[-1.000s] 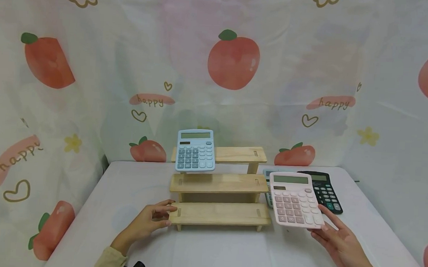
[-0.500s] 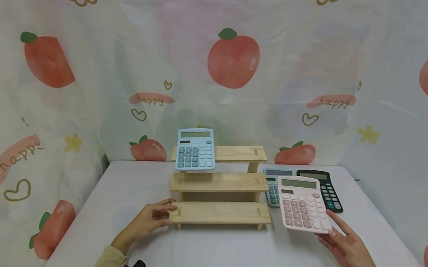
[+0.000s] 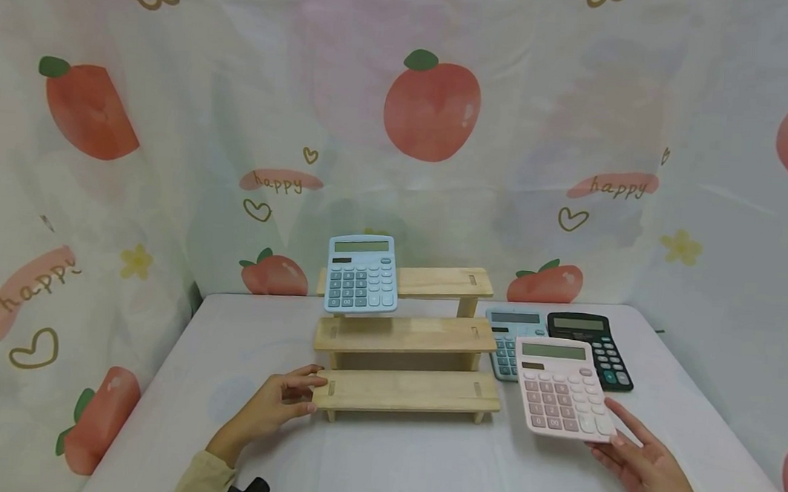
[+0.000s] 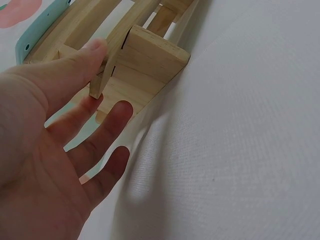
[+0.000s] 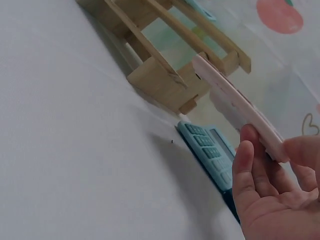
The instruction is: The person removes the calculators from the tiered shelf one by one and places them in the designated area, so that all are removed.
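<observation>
A three-tier wooden step shelf (image 3: 406,391) stands mid-table. My left hand (image 3: 272,407) pinches the left end of its lowest board; in the left wrist view the thumb (image 4: 85,60) lies over the board and the index finger reaches its underside. A light blue calculator (image 3: 362,275) leans at the left of the top tier. To the right of the shelf, my right hand (image 3: 653,468) holds a pink calculator (image 3: 563,392) by its lower right corner, tilted and raised off the table. The right wrist view shows it edge-on, thumb on one face, fingers on the other.
Behind the pink calculator lie a second blue calculator (image 3: 505,356), partly hidden, and a black calculator (image 3: 614,361) on the white tabletop (image 3: 409,470). A printed cloth backdrop (image 3: 475,220) closes in the back and sides. Something black (image 3: 249,491) is by the left sleeve.
My right hand has brought the pink calculator right and toward me, away from the shelf's end, uncovering more of the blue and black ones. The left hand stays on the board.
</observation>
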`<state>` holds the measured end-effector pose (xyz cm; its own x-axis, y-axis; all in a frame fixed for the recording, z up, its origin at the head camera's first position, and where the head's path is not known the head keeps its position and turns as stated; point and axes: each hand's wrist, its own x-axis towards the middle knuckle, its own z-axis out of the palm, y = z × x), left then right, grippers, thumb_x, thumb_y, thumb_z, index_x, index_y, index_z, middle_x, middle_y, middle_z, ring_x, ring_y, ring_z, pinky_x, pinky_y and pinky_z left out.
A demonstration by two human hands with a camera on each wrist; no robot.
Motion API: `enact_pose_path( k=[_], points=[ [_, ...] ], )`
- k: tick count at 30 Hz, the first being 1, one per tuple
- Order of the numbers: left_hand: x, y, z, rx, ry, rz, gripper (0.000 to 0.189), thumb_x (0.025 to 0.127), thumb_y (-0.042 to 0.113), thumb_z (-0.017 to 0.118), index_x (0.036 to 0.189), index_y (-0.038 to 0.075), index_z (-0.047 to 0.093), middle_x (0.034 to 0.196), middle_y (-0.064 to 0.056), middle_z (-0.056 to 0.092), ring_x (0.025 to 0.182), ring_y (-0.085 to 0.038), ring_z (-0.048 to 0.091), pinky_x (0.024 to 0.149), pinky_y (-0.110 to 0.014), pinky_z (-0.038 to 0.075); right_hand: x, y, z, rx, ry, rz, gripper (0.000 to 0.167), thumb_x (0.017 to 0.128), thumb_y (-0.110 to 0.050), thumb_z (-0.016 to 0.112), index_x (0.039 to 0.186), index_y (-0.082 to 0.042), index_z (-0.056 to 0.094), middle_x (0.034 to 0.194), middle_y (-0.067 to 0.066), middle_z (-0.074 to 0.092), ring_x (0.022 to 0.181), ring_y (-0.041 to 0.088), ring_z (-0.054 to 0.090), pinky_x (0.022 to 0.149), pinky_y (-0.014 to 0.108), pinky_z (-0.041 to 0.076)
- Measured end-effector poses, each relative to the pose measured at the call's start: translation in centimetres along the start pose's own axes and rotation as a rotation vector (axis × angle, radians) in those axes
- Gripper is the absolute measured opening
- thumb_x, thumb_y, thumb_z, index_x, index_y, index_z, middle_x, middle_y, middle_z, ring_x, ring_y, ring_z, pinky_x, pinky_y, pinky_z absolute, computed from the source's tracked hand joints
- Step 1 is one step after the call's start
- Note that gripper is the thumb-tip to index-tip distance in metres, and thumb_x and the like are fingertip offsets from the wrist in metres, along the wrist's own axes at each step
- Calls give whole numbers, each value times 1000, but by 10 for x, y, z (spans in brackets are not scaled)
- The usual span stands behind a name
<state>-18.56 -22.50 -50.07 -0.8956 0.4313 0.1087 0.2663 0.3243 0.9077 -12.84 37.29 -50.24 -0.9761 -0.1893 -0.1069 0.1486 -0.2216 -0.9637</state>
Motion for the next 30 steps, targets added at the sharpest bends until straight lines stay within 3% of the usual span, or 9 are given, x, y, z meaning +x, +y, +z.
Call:
enact_pose_path(
  k=[4,6,10,13,16,20,24,28,30],
  points=[
    [-1,-1,-1,2,-3,16,42,94,14,72,132,-2,64,153,-32,43,118,-3,60,96,-26,54,0,2,-2,-31,44,93,75,110,-15,41,162,-17,-13,114,-37,60,104,-2,66,88,21,58],
    [-1,-1,-1,2,-4,21,41,94,14,72,132,-2,64,153,-33,43,119,-3,59,96,-26,54,-1,3,-4,-15,41,99,74,110,-15,41,163,-23,-11,114,-36,61,105,-3,66,89,22,58],
    [-1,-1,-1,5,-4,25,41,94,14,72,132,-2,64,152,-33,43,118,-1,59,96,-26,54,-4,6,-8,14,21,78,58,111,-14,40,156,-44,20,115,-33,63,106,0,67,89,22,58],
    [0,-2,-1,8,-2,26,41,94,14,72,132,-2,65,152,-33,43,117,0,59,96,-25,54,-6,7,-10,11,40,107,52,110,-15,42,149,-49,30,113,-32,63,105,1,67,90,22,58],
    [0,-1,0,12,2,28,41,94,15,72,131,-2,65,152,-33,44,117,1,59,95,-24,54,-8,7,-9,-3,75,160,64,109,-19,45,156,-49,13,110,-33,63,104,0,67,90,22,57],
    [0,-1,0,13,1,27,41,94,15,72,132,-2,65,152,-33,44,115,2,59,95,-24,54,-8,5,-5,-39,118,220,77,109,-23,47,162,-29,-10,106,-36,61,104,-1,67,92,22,57],
    [-1,0,0,6,-1,19,42,94,15,72,132,-2,65,152,-32,43,117,2,58,96,-25,54,-7,5,-1,-81,154,260,77,109,-24,47,163,-21,-9,104,-39,57,103,-3,65,94,24,57],
    [-1,0,-1,8,-6,12,42,94,15,72,132,-2,64,152,-32,43,119,-3,59,97,-25,53,-9,8,1,-74,156,269,71,109,-24,48,161,-40,2,104,-40,57,104,-4,65,95,25,57],
    [-1,0,-1,10,-8,11,42,94,15,72,132,-2,64,152,-32,44,120,-7,60,97,-25,53,-10,9,2,-72,152,273,70,109,-24,48,160,-42,5,104,-40,57,104,-4,65,95,24,57]
  ],
)
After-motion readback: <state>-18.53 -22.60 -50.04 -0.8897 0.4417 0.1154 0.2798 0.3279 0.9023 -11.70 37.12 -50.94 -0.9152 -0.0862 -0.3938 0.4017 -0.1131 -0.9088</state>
